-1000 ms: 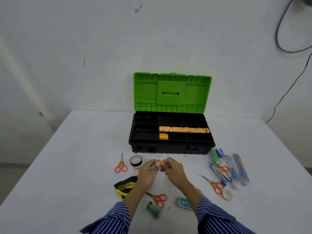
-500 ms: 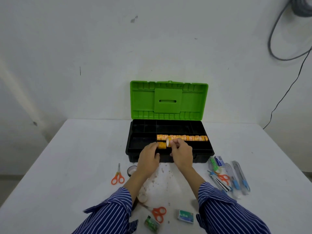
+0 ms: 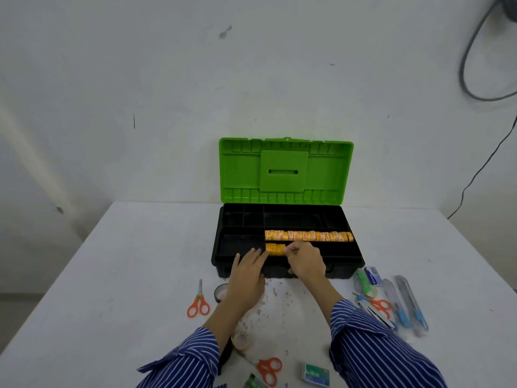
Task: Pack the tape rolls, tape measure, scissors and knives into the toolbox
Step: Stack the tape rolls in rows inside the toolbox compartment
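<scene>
The black toolbox [image 3: 345, 268] stands open with its green lid [image 3: 285, 170] upright. A long row of orange tape rolls [image 3: 307, 236] fills one compartment. A short row of orange rolls [image 3: 274, 249] lies in the front one. My right hand [image 3: 306, 261] pinches the roll at that short row's right end. My left hand [image 3: 247, 273] rests with straight fingers over the box's front rim, by the row's left end. Orange scissors [image 3: 198, 303] lie at the left, another pair [image 3: 268, 369] near my sleeves. Utility knives [image 3: 411, 303] lie at the right.
A dark tape roll [image 3: 219, 292] peeks out beside my left hand, and a clear roll [image 3: 240, 340] lies under my left forearm. A third pair of orange scissors [image 3: 381, 305] sits among the knives. A small green box [image 3: 316, 373] lies near the table's front edge.
Both hands rose from the table in front of the toolbox and moved into it. The right hand carried a small roll to the short orange row, which is now longer.
</scene>
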